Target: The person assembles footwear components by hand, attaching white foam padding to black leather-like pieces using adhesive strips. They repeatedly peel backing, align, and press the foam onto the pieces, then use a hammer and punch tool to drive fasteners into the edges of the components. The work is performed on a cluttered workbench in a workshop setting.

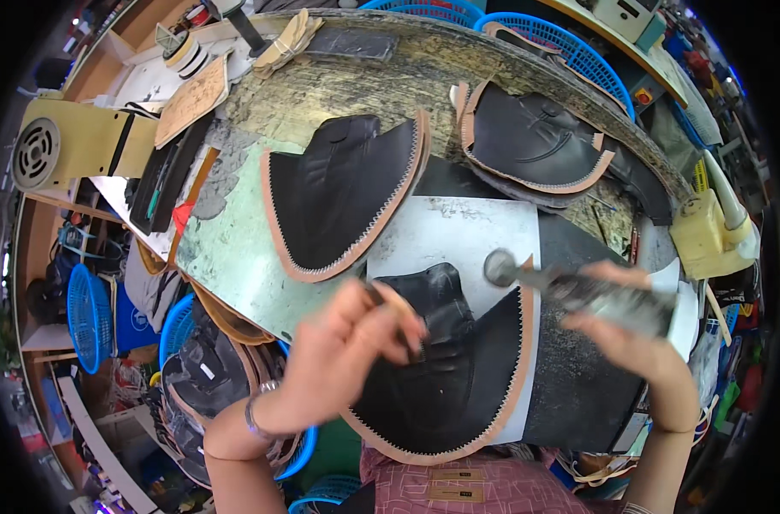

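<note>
My left hand [334,351], fingers closed in a pinch, is over a black leather shoe upper [450,385] with a tan, zigzag-stitched border. A thin dark thing seems to show between the fingertips, too blurred to name. My right hand [617,330] grips a grey hammer-like tool [570,287], smeared by motion, whose round metal end is above the upper's right side. The upper lies flat, partly on a white sheet [484,231] and nearest to me. A similar black upper [339,188] lies beyond it to the left, and more stacked uppers [535,141] lie at the far right.
The worn workbench [296,103] has a raised, curved far edge. A cream machine part [82,146] stands at the left, a yellowish container [711,231] at the right. Blue baskets [90,317] stand around the bench; stacked black shoe pieces [206,377] are lower left.
</note>
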